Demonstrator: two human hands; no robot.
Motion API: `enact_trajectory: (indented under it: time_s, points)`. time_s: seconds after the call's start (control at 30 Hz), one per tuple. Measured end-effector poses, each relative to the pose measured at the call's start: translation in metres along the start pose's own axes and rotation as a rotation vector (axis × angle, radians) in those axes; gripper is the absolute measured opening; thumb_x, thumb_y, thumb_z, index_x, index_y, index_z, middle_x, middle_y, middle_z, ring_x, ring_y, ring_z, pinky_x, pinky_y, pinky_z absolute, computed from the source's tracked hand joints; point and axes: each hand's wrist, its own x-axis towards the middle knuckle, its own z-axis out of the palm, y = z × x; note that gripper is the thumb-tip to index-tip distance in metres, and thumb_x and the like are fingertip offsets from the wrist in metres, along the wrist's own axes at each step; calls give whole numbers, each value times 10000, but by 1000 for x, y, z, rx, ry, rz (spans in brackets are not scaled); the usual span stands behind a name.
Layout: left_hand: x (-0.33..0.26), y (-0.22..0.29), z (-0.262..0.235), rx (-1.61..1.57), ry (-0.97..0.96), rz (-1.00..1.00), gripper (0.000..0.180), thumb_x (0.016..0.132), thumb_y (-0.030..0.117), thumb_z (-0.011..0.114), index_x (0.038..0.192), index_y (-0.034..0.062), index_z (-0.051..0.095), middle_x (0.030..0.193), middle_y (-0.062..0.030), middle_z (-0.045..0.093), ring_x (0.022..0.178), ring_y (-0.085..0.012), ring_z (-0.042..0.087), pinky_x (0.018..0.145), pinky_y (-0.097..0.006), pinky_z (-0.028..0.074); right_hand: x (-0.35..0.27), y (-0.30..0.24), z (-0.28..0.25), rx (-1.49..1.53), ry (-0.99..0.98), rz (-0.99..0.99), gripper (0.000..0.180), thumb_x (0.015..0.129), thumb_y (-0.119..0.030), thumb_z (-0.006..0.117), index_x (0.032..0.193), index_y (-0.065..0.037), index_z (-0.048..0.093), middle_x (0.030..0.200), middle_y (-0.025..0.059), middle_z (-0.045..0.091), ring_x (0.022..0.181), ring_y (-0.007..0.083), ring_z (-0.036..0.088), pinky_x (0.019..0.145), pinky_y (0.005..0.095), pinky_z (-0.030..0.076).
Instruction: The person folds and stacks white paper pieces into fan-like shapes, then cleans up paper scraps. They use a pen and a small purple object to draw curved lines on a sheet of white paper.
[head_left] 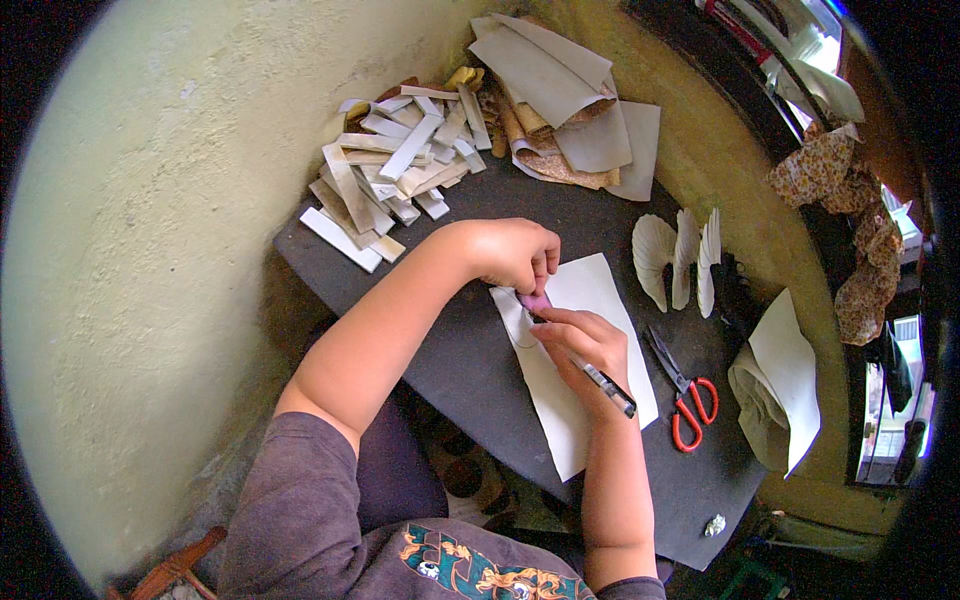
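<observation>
A white sheet of paper [585, 285] lies slanted on the dark table, with a faint curved line near its left edge. Above its upper part, my left hand [515, 252] pinches a small pink-purple piece [536, 301], whose kind I cannot make out. Close below, my right hand [592, 345] is closed around a clear-barrelled pen [600, 379] with a black end, which points back toward my wrist. The right fingertips meet the pink piece, and the pen's writing tip is hidden. To the right of the paper lie scissors [682, 385] with red handles, blades apart.
Pale flat strips [385, 165] pile up at the far left by the wall. Folded sheets [575, 100] are stacked at the back. Fan-shaped white pieces [653, 262] stand at the right, beyond a folded cream sheet [785, 380]. A crumpled silvery ball [714, 525] sits near the front right edge.
</observation>
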Motion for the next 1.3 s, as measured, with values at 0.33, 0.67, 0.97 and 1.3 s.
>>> enact_trajectory:
  time_s: [0.33,0.67,0.97,1.3]
  points:
    - [-2,1,-1,11,-9,19,358,659,33,606,1012,-6,561,881,-110,698,862,-239,652,756,-341,489,-1,-5,-10,121,-29,125,150,704,-41,681,822,-104,613,860,65,660,720,254,652,623,341,532]
    - [-14,13,14,146,38,52,319,688,51,605,1002,1,637,907,-163,644,854,-280,636,799,-356,500,-4,7,-24,339,241,276,199,719,80,679,872,-36,631,906,116,657,850,220,648,745,310,516]
    - [-18,16,16,271,88,56,309,693,96,626,993,16,626,852,-169,630,826,-310,639,761,-377,505,4,23,-15,249,400,185,261,746,64,699,986,-35,666,925,140,657,814,230,658,736,297,526]
    - [-15,32,7,49,234,19,246,800,231,671,878,11,592,706,-102,623,619,-182,588,584,-301,459,-2,22,-12,638,482,530,203,914,-57,556,1113,-23,555,902,117,672,773,171,664,663,261,502]
